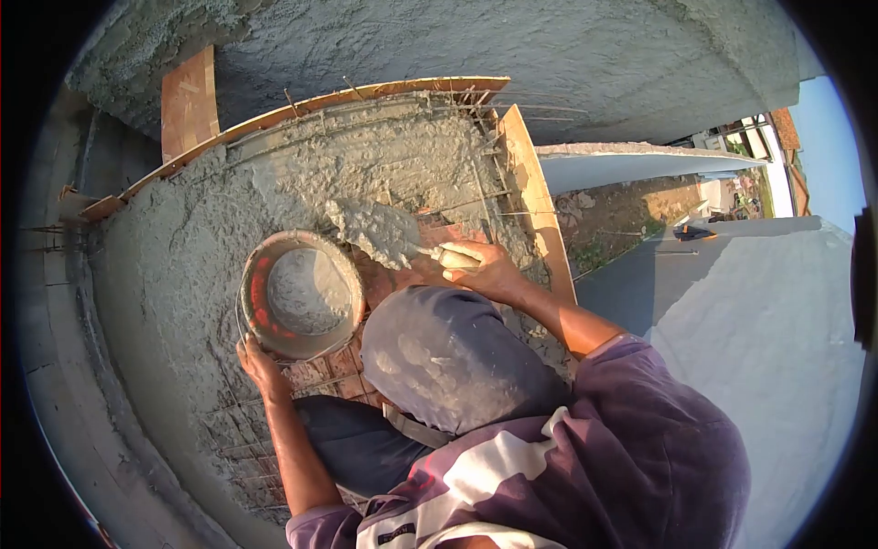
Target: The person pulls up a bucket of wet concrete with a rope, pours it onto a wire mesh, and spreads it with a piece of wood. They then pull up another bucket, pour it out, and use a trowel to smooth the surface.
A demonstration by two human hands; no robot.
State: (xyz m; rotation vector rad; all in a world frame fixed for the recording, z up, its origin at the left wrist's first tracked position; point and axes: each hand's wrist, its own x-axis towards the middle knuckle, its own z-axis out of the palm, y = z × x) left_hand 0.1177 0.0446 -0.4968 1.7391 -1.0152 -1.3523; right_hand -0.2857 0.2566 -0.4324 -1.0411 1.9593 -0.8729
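A round bucket [311, 291], smeared with grey mortar and reddish on its inner wall, tips toward the camera. My left hand [262, 364] grips its near-left rim. My right hand [480, 268] is closed round the handle of a trowel [375, 232]. Wet mortar is heaped on the trowel's blade, which lies just right of the bucket, over the bare boards. Wet concrete [183, 265] spreads left of and beyond the bucket. My bent knee [448, 352] is close below the trowel.
Wooden form boards [535, 192] edge the concrete at the right and far side. Thin steel rods stick up at the far right corner, and a rebar grid [251, 457] shows at lower left. A rough grey wall [476, 55] rises beyond; a drop to the ground lies right.
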